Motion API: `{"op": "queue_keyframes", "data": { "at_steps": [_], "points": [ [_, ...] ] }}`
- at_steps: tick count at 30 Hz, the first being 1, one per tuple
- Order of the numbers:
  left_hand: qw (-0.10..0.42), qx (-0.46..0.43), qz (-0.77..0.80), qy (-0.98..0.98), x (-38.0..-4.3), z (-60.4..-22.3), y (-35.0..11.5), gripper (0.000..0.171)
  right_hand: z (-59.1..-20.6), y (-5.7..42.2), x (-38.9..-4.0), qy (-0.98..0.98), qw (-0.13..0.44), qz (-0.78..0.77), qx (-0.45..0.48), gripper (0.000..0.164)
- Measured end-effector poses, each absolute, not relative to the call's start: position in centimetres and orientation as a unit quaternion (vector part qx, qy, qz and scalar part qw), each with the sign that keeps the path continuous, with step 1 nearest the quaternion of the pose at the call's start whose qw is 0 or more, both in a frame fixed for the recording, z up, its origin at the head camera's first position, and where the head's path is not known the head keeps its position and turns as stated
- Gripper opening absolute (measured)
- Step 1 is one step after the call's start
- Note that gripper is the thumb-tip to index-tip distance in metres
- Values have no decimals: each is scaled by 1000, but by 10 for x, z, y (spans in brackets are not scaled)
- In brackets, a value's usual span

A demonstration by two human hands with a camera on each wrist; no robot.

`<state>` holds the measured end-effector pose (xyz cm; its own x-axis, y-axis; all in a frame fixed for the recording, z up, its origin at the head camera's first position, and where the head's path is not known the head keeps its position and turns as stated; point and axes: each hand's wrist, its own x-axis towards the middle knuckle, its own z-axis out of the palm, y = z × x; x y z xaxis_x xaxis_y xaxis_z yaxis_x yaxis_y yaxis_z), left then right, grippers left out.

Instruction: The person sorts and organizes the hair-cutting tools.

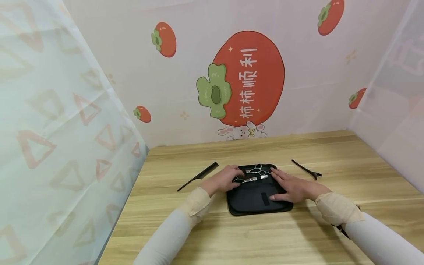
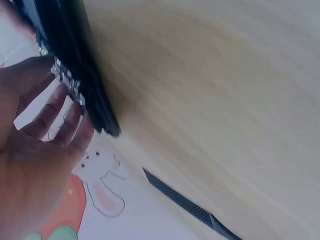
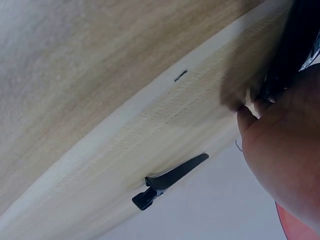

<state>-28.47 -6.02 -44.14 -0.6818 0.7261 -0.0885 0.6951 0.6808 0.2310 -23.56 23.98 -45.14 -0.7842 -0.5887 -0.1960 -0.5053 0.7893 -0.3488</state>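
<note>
A black case (image 1: 253, 198) lies opened flat on the table. Two pairs of silver scissors are on its upper part: the farther pair (image 1: 258, 169) and the nearer pair (image 1: 248, 180). At the case's left edge my left hand (image 1: 225, 179) has bent fingers and thumb about the handles of the nearer scissors. In the left wrist view, its fingertips meet shiny metal along the case (image 2: 92, 75). My right hand (image 1: 291, 187) rests on the case's right side with fingers spread, thumb near a dark strip (image 1: 265, 198). A short silver piece (image 1: 264, 177) shows beside the nearer scissors.
A black tail comb (image 1: 200, 176) lies left of the case, slanting away. Right of the case is a black hair clip (image 1: 308, 170). The wooden table (image 1: 165, 235) meets a printed cloth backdrop (image 1: 185, 129) behind, with cloth on both sides.
</note>
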Motion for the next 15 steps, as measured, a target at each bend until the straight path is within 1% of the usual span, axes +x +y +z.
{"op": "queue_keyframes", "data": {
  "at_steps": [4, 7, 11, 15],
  "points": [
    [95, 381, 96, 915, -282, -434, -72, 42, -453, 240, -235, 934, 148, -144, -291, 105],
    [112, 373, 105, 915, -282, -432, -77, 46, -453, 240, -235, 934, 145, -144, -291, 105],
    [119, 374, 109, 913, -283, -434, -79, 46, -454, 239, -235, 935, 138, -142, -295, 105],
    [112, 381, 104, 912, -284, -435, -77, 44, -456, 240, -235, 935, 132, -143, -297, 104]
  ]
}}
